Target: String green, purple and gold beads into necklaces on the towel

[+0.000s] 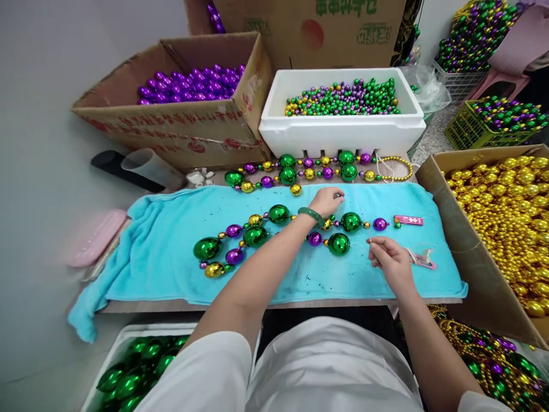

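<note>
A strand of green, purple and gold beads (255,236) lies in a long loop on the turquoise towel (167,217). My left hand (326,201), with a green bangle (311,216) at the wrist, hovers over the strand's upper row. Its fingers are curled together, and whatever they hold is too small to make out. To the right of the large green bead (339,244) at the lower row's end, my right hand (390,260) pinches a thin pale string. A finished-looking bead necklace (309,173) stretches along the towel's back edge, near a loose gold bead (295,189).
Behind stand a cardboard box (171,129) of purple beads and a white foam box (343,129) of small mixed beads. Gold beads fill a box (467,212) at right. A pink clip (425,262), a small pink packet (409,220) and a clear cup (148,166) lie about.
</note>
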`<state>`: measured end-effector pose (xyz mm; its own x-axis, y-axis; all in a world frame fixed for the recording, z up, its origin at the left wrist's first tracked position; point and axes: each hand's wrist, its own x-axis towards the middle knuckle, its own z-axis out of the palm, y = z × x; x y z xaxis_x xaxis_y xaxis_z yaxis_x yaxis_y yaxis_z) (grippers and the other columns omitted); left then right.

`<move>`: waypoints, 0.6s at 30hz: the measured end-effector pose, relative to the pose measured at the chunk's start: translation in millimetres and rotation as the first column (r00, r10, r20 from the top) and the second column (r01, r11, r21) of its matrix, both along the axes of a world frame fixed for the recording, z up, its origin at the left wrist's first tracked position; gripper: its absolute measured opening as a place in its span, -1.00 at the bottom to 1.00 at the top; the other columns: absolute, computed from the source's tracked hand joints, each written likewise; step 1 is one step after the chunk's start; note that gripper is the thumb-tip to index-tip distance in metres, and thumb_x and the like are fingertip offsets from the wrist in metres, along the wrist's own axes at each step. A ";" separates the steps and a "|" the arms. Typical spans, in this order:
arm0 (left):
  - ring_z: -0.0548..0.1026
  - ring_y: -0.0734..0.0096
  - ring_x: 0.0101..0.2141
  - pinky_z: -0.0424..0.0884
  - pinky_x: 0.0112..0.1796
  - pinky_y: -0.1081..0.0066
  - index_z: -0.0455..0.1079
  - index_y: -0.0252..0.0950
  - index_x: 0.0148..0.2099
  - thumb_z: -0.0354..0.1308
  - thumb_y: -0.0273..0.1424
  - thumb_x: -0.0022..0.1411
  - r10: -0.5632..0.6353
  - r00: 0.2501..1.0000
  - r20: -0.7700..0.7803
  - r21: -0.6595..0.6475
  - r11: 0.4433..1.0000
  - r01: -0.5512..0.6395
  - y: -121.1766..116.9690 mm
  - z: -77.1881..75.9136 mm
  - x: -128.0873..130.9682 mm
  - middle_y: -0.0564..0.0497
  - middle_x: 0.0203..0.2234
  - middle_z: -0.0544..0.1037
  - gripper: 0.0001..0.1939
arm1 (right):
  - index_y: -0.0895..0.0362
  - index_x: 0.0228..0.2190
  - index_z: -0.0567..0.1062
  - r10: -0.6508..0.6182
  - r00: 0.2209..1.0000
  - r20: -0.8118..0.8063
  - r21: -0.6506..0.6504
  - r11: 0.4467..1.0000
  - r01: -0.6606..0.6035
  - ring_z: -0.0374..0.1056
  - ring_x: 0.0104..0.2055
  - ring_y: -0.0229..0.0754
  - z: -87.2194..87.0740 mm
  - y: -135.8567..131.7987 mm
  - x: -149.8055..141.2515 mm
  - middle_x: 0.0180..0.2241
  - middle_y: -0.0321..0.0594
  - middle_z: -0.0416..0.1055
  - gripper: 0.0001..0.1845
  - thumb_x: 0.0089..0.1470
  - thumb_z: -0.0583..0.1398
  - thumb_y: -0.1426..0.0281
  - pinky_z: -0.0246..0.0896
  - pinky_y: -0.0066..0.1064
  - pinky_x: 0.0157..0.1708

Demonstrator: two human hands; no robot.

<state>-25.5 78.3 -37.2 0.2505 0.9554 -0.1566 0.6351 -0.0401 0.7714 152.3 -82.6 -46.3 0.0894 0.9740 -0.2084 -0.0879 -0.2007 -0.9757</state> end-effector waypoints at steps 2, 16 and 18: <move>0.51 0.43 -0.34 0.42 -0.24 0.38 0.46 -0.37 -0.13 0.04 -0.45 0.28 0.053 0.967 0.251 -0.132 0.991 -0.020 -6.4 7.7 -4.5 -0.11 -0.33 0.56 -0.79 | 0.19 -0.37 0.53 0.015 0.999 0.031 0.000 1.000 -0.015 0.20 -0.62 -0.38 -6.9 -1.8 -2.1 -0.64 -0.34 0.34 -0.72 -0.04 0.25 0.22 0.14 -0.52 -0.63; 0.52 0.51 -0.47 0.42 -0.43 0.50 0.46 -0.43 -0.18 -0.01 -0.46 0.32 0.539 0.347 0.768 -0.599 0.796 0.090 -29.7 35.4 -28.6 -0.06 -0.47 0.56 -0.78 | 0.18 -0.40 0.55 0.046 0.998 0.039 0.017 0.999 -0.047 0.17 -0.63 -0.37 -5.7 -2.3 -10.7 -0.66 -0.35 0.30 -0.73 -0.04 0.23 0.22 0.11 -0.52 -0.65; 0.52 0.50 -0.48 0.42 -0.43 0.50 0.46 -0.43 -0.19 0.01 -0.47 0.31 0.547 0.338 0.766 -0.604 0.792 0.086 -30.7 35.9 -28.8 -0.06 -0.46 0.56 -0.79 | 0.18 -0.41 0.55 0.052 0.998 0.045 0.019 0.998 -0.053 0.17 -0.64 -0.38 -6.0 -1.9 -12.0 -0.66 -0.35 0.29 -0.74 -0.04 0.23 0.23 0.10 -0.51 -0.65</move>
<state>-54.3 47.7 -1.3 0.3139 0.8517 -0.4196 -0.5117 0.5241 0.6808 140.3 -84.5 -52.3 0.0470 0.9815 -0.1858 -0.0338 -0.1843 -0.9823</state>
